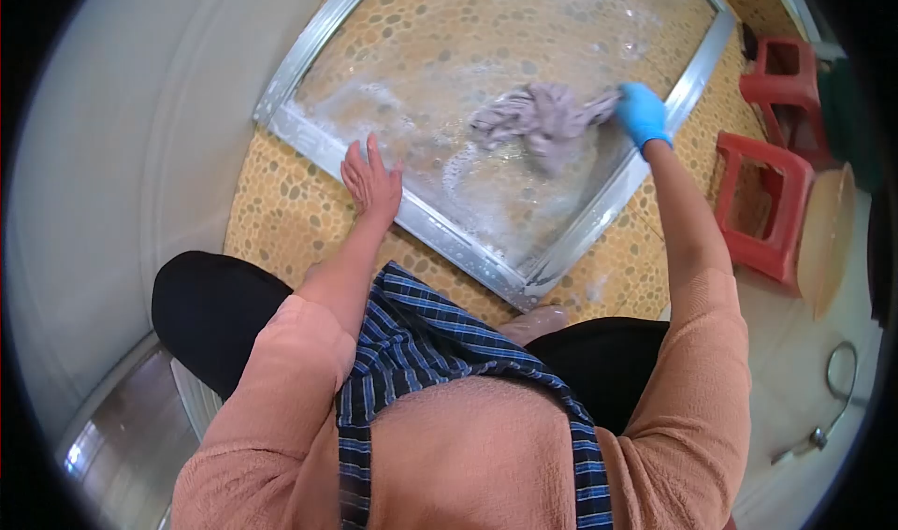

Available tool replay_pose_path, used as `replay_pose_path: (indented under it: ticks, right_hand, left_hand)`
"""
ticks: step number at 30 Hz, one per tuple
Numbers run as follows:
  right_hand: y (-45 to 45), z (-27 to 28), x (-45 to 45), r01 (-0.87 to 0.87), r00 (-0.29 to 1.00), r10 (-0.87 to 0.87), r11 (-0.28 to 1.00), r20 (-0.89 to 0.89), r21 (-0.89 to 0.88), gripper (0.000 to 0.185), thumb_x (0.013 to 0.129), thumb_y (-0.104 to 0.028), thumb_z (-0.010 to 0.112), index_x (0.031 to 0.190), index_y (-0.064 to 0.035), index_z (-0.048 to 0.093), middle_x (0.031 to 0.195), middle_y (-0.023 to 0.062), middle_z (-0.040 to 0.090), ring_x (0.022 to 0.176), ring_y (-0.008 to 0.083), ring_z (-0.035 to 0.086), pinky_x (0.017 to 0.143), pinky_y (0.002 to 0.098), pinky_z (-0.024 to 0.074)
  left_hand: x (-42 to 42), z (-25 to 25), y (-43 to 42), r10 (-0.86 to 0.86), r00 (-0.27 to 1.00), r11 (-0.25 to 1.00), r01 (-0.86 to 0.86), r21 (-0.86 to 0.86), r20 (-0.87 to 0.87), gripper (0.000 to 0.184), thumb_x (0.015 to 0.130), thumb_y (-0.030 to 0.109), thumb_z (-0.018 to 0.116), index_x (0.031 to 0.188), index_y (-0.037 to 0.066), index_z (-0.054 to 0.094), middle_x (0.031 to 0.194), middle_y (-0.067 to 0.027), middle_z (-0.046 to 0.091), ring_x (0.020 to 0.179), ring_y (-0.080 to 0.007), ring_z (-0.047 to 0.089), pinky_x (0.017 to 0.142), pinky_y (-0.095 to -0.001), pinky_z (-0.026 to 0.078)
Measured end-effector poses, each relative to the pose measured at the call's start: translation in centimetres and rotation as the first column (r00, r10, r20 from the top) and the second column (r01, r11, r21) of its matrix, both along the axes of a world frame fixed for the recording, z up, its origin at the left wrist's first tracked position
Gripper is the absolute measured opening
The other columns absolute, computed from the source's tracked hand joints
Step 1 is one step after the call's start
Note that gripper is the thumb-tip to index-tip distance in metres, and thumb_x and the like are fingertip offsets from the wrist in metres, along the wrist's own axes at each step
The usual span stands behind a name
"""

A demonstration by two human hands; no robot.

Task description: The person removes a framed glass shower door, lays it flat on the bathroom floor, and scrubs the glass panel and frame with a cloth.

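A glass panel in a silvery metal frame (449, 229) lies over the pebble-patterned floor, with soapy foam and water on its pane. My bare left hand (372, 179) rests on the near side of the frame, fingers spread, holding nothing. In a blue glove, my right hand (642, 114) is closed on one end of a crumpled greyish-purple cloth (543, 123). The cloth is bunched on the wet pane, its lower edge slightly blurred. My right fingertips are partly hidden by the glove and cloth.
Two red plastic stools (765, 207) stand on the right beside a round tan board (825, 240). A hose-like tube (842, 371) hangs at the lower right. A pale wall (140, 137) borders the left, and my foot (535, 325) is close to the frame's near corner.
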State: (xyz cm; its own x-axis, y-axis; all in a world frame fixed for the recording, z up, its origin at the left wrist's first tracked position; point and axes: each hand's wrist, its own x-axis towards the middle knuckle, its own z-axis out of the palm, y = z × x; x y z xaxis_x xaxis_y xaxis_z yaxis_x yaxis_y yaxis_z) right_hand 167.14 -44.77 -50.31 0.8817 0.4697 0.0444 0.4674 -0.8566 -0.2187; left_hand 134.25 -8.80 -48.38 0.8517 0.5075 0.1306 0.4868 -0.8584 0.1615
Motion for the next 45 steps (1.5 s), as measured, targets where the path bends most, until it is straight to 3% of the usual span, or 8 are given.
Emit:
replay_pose_path:
  ticks: [2,4,7,15,21,32,40,45]
  right_hand:
    - [1.0,-2.3,2.0,0.185,0.98,-0.17,0.97,-0.102,0.16,0.029,0.078,-0.023,0.057,0.102,-0.0075,0.065,0.092,0.0217,0.064,0.089,0.0341,0.063,0.075,0.0422,0.0502]
    - [3.8,-4.7,3.0,0.725,0.679,-0.339,0.451,-0.651,0.521,0.043,0.082,-0.035,0.055,0.11,-0.0036,0.062,0.113,0.0283,0.058,0.106,0.0395,0.056,0.091,0.043,0.0444]
    - [11.9,1.9,-4.4,0.376,0.918,-0.33,0.902,-0.221,0.214,0.066,0.073,-0.05,0.062,0.118,-0.0018,0.056,0.117,0.0278,0.053,0.108,0.0399,0.054,0.092,0.0447,0.0433]
    - [26.1,6.0,-24.0,-0.326,0.93,0.343,0.936,-0.134,0.133,0.068,0.058,-0.032,0.077,0.121,-0.0186,0.053,0.134,0.0141,0.041,0.117,0.0413,0.043,0.08,0.0496,0.0499]
    - [22.1,5.6,-20.1,-0.256,0.95,0.286,0.944,-0.128,0.208,0.036,0.075,-0.015,0.061,0.11,-0.023,0.061,0.135,0.0006,0.045,0.101,0.0345,0.057,0.078,0.0412,0.0515]
    - [7.2,1.5,-12.0,0.585,0.806,-0.527,0.782,-0.27,0.217,0.052,0.077,-0.011,0.06,0.128,-0.0123,0.051,0.124,0.0157,0.055,0.107,0.034,0.057,0.092,0.0374,0.0446]
    - [26.0,5.5,-23.0,0.011,0.945,0.063,0.975,-0.321,0.223,0.029,0.074,-0.003,0.057,0.101,-0.0129,0.058,0.085,0.0121,0.062,0.079,0.028,0.063,0.066,0.0408,0.0505]
    - [30.8,5.3,-23.4,-0.388,0.919,0.385,0.842,0.088,0.375,0.026,0.079,-0.01,0.055,0.102,-0.0211,0.061,0.086,0.0075,0.062,0.078,0.0251,0.063,0.063,0.0352,0.0512]
  left_hand:
    - [0.2,0.4,1.4,0.064,0.998,0.997,-0.064,-0.034,-0.009,0.08,0.077,0.027,0.07,0.141,0.01,0.026,0.137,-0.0215,0.026,0.13,-0.0368,0.026,0.109,-0.0498,0.018]
    - [1.3,0.8,3.7,0.039,0.999,0.999,-0.04,-0.024,-0.011,0.079,0.077,0.026,0.071,0.141,0.009,0.027,0.137,-0.0225,0.028,0.13,-0.0377,0.026,0.108,-0.049,0.02]
    - [5.5,2.7,7.9,-0.086,0.996,0.994,0.085,0.069,0.001,0.075,0.078,0.029,0.07,0.139,0.009,0.032,0.138,-0.0199,0.031,0.13,-0.0388,0.026,0.108,-0.0487,0.022]
    - [19.8,11.4,19.1,-0.551,0.686,0.753,0.654,0.073,-0.475,0.072,0.071,0.032,0.075,0.135,0.019,0.045,0.144,-0.0171,0.031,0.13,-0.0375,0.031,0.107,-0.0453,0.031]
    - [15.9,5.8,24.8,-0.669,0.578,0.682,0.728,-0.077,-0.467,0.097,0.063,0.038,0.081,0.144,0.022,0.03,0.144,-0.0185,0.029,0.13,-0.0417,0.03,0.108,-0.0432,0.029]
    - [8.2,5.0,20.0,-0.517,0.612,0.823,0.547,-0.152,-0.598,0.117,0.051,0.06,0.077,0.148,0.025,0.02,0.155,-0.0108,0.001,0.142,-0.0335,-0.012,0.11,-0.0566,-0.004]
    - [8.0,4.7,19.3,-0.498,0.592,0.823,0.553,-0.129,-0.634,0.115,0.052,0.063,0.075,0.147,0.026,0.022,0.156,-0.0077,0.001,0.142,-0.0312,-0.012,0.11,-0.0551,-0.005]
    - [8.0,4.1,19.8,-0.494,0.579,0.817,0.564,-0.119,-0.649,0.117,0.051,0.065,0.075,0.147,0.022,0.023,0.156,-0.0066,0.002,0.142,-0.0309,-0.012,0.11,-0.0552,-0.005]
